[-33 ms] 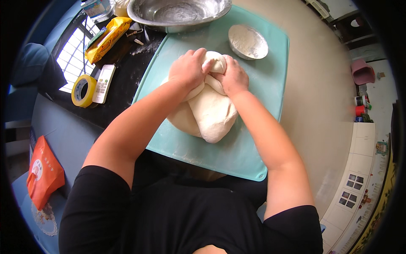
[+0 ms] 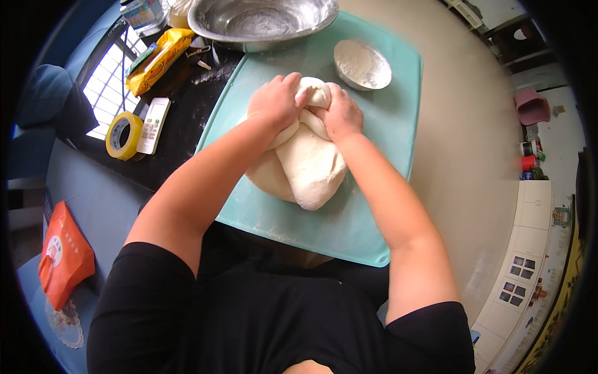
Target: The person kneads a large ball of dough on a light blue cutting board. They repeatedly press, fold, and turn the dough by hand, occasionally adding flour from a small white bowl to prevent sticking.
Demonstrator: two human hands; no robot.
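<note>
A large pale lump of dough (image 2: 311, 165) lies on a turquoise cutting mat (image 2: 240, 206), folded over on itself with a rounded flap toward me. My left hand (image 2: 274, 103) presses on the far left part of the dough, its fingers curled round it. Beside it, my right hand (image 2: 341, 115) grips the far right part. A knob of dough bulges up between the two hands. Most of the fingertips are hidden behind the hands and the dough.
Beyond my right hand stands a small metal bowl of flour (image 2: 362, 64). A wide floured metal basin (image 2: 261, 22) overlaps the mat's far edge. On the black tabletop at left are yellow tape (image 2: 116, 144), a white remote (image 2: 153, 126) and a yellow packet (image 2: 161, 61). An orange bag (image 2: 65, 262) lies lower left.
</note>
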